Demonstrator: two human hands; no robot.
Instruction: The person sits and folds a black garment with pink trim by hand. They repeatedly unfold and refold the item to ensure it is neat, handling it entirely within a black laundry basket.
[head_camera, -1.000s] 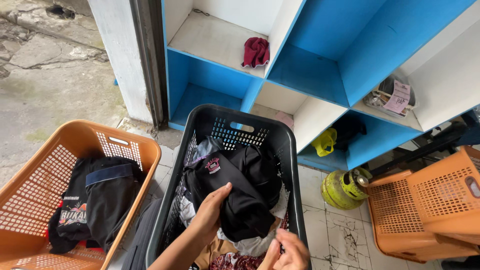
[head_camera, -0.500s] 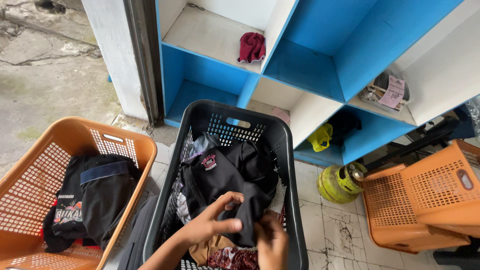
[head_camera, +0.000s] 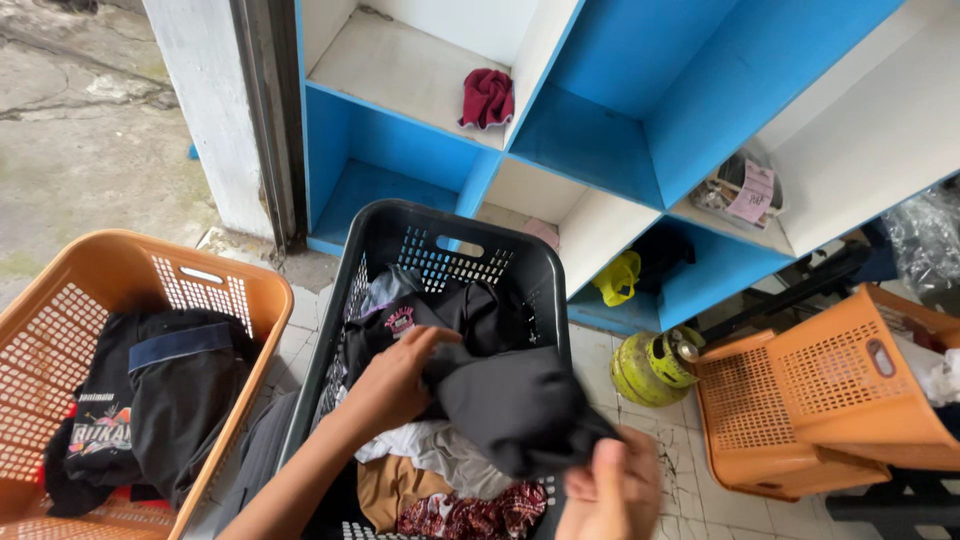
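Note:
A black laundry basket (head_camera: 455, 228) full of clothes stands in front of me. Both hands hold a black garment (head_camera: 520, 405) lifted above the pile. My left hand (head_camera: 395, 380) grips its left edge; my right hand (head_camera: 612, 490) pinches its lower right corner at the bottom of the frame. Under it lie a black shirt with a small pink emblem (head_camera: 400, 322), a white cloth (head_camera: 440, 452), a brown piece (head_camera: 385, 490) and a red patterned one (head_camera: 470, 515).
An orange basket (head_camera: 215, 275) at the left holds dark shirts (head_camera: 150, 400). Another orange basket (head_camera: 830, 400) lies tipped at the right beside a small green gas cylinder (head_camera: 650, 365). Blue and white cubby shelves (head_camera: 590, 130) stand behind, one holding a dark red cloth (head_camera: 488, 97).
Both hands have gathered the black garment and raised it out of the pile toward the right. The view has moved closer to the black basket.

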